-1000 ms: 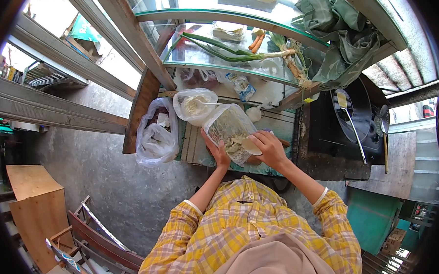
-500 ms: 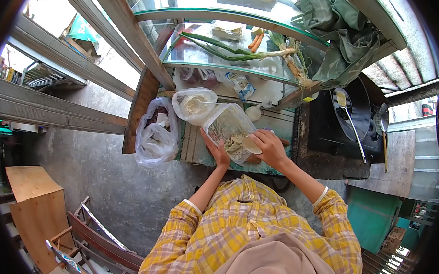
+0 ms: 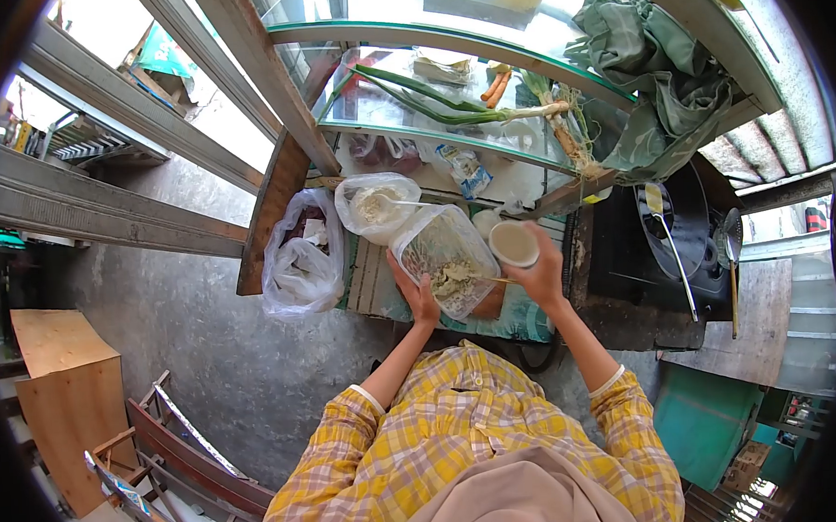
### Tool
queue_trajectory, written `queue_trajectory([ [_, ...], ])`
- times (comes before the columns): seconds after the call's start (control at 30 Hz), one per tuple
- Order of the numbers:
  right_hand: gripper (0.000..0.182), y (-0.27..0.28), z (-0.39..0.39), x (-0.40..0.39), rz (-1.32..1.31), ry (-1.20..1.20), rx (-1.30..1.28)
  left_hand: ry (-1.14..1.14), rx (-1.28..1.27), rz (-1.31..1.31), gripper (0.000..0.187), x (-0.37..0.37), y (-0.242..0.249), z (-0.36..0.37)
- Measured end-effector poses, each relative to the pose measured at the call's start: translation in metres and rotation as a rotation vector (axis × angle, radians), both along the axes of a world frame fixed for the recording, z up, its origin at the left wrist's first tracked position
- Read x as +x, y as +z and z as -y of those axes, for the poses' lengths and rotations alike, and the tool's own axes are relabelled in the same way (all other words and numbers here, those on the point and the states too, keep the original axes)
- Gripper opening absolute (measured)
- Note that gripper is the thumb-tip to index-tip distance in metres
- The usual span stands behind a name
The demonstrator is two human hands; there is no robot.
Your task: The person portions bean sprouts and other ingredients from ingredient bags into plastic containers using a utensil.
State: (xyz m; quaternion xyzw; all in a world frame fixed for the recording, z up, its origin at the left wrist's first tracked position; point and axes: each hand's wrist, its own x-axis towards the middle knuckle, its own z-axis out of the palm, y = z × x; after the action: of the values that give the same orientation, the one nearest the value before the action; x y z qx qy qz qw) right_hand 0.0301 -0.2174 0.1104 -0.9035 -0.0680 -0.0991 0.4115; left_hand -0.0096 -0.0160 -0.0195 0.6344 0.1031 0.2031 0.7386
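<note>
A clear plastic container (image 3: 426, 242) sits on the counter with a pale greenish, lumpy mix (image 3: 456, 283) at its near end. My left hand (image 3: 420, 298) grips the container's left side, thumb near the rim. In my right hand (image 3: 544, 269) is a small cream-coloured cup (image 3: 514, 245), held to the right of the container, its round mouth facing up toward me. A thin light-brown stick or handle (image 3: 501, 280) shows at the container's right edge. Just behind it, a bag of white flour (image 3: 376, 207) stands open with a pale spoon handle in it.
Left of the flour is a plastic bag (image 3: 302, 266) with dark contents. Glass shelves above hold spring onions (image 3: 486, 115) and carrots (image 3: 496, 85). A green cloth (image 3: 672, 91) hangs at the right, above a black wok (image 3: 673, 222) with a spatula. A skimmer (image 3: 732, 238) lies beside it.
My right hand has lifted the cup away from the mix and moved right, turning its mouth upward. My left hand stays on the container.
</note>
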Motion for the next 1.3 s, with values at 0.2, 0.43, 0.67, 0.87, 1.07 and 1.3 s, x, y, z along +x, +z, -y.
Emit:
queue_trajectory([
  [0.2, 0.061, -0.029, 0.001, 0.077, 0.18, -0.297, 0.094, -0.018, 0.01, -0.034, 0.084, -0.004, -0.005, -0.003],
  [0.43, 0.062, -0.086, 0.011, 0.133, 0.078, -0.292, 0.012, -0.059, -0.05, -0.043, 0.088, -0.008, 0.011, -0.003],
  [0.67, 0.058, -0.06, 0.016, 0.062, 0.173, -0.176, -0.137, -0.032, -0.034, -0.045, 0.088, -0.006, 0.009, -0.002],
  [0.87, 0.026, -0.05, -0.003, -0.053, -0.395, 0.003, -0.456, -0.026, -0.06, 0.045, 0.088, -0.004, 0.006, 0.004],
  [1.07, 0.016, -0.041, -0.033, -0.076, -0.492, 0.112, -0.482, -0.074, -0.101, 0.096, 0.088, 0.0, 0.012, 0.006],
  [1.3, 0.019, -0.023, -0.051, -0.076, -0.665, 0.211, -0.637, -0.132, -0.066, 0.153, 0.087, 0.005, 0.007, 0.006],
])
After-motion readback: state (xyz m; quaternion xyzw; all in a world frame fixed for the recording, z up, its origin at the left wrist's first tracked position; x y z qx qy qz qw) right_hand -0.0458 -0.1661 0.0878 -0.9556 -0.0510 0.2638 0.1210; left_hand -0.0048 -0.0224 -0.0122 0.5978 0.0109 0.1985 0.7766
